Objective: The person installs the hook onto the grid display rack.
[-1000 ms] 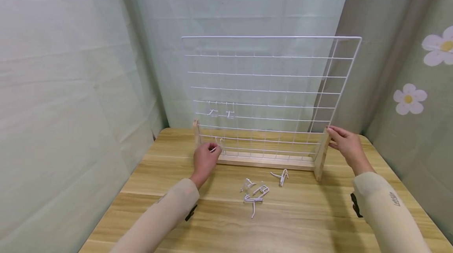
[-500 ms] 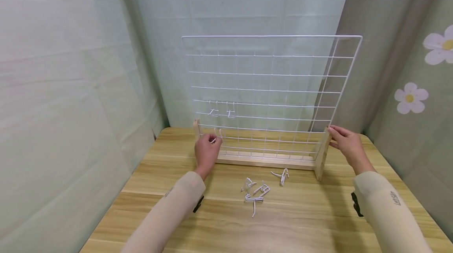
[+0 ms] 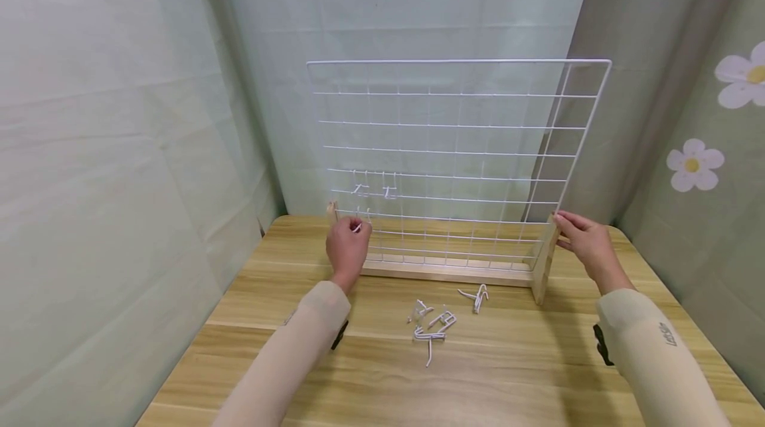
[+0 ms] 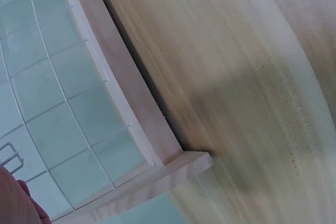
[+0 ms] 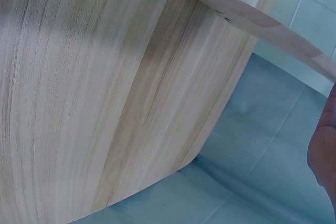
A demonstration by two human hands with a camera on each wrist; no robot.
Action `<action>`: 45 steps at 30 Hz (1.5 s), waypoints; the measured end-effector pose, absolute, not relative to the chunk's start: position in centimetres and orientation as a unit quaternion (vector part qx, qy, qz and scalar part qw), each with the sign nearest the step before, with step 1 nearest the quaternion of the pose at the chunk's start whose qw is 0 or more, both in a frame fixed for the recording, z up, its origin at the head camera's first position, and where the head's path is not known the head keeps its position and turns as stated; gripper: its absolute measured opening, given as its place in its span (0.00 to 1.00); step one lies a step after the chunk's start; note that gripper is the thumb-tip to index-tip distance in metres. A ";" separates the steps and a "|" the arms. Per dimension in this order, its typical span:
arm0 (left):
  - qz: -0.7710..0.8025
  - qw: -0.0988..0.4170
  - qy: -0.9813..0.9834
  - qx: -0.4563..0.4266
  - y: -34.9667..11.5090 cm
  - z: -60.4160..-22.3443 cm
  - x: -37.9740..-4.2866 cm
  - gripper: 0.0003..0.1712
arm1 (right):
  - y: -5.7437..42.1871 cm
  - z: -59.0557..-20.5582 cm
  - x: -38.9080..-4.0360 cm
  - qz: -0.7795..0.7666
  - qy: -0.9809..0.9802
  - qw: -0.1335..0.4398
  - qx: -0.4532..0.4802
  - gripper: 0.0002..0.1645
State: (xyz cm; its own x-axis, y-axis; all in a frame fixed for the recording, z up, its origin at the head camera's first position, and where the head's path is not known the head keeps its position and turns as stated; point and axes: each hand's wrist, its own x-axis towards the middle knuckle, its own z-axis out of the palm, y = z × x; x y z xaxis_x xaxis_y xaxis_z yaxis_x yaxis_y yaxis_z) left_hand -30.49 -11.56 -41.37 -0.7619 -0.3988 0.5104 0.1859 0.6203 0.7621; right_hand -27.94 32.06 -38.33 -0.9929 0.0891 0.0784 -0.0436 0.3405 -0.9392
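Observation:
A white wire grid panel (image 3: 459, 62) stands upright in a wooden base (image 3: 442, 272). At its lower left my left hand (image 3: 347, 245) pinches a white wire hook (image 4: 11, 157), whose two prongs rise beside the grid wires; whether they touch the wires I cannot tell. Just above, two more white hooks (image 3: 390, 192) hang side by side on the grid. With its fingertips my right hand (image 3: 587, 248) holds the top of the base's right wooden end piece (image 3: 542, 261). Only part of each hand enters its wrist view.
Several loose white hooks (image 3: 429, 335) lie on the wooden table (image 3: 287, 360) in front of the base, one hook (image 3: 477, 298) apart from the others. Pale green cloth (image 3: 149, 148) surrounds the table at the sides and back.
My left hand has risen along the grid with the hook, from near the base to just below the hanging hooks. The right hand has stayed on the end piece.

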 end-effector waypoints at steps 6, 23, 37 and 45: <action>-0.426 0.334 -0.838 0.063 -11.5 -41.3 -30.9 0.04 | 32.1 -38.4 -27.9 0.571 -0.819 0.057 -0.015 0.41; -0.424 0.301 -0.851 0.080 -11.1 -41.1 -30.9 0.06 | 32.2 -38.5 -27.9 0.571 -0.819 0.062 -0.013 0.41; -0.425 0.291 -0.853 0.081 -11.2 -41.9 -30.7 0.06 | 32.3 -38.6 -28.0 0.576 -0.815 0.060 -0.015 0.40; -0.426 0.289 -0.854 0.078 -11.2 -42.2 -30.7 0.07 | 32.1 -38.4 -28.0 0.575 -0.815 0.063 -0.015 0.40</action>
State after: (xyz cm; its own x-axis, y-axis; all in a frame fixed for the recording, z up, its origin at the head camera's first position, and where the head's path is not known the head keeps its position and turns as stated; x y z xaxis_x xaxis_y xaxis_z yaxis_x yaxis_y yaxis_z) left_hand -30.73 -11.16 -42.16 -0.8206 -0.3802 0.4267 0.1127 0.6244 0.7729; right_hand -27.98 32.11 -38.44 -0.9918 0.0958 0.0852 -0.0482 0.3372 -0.9402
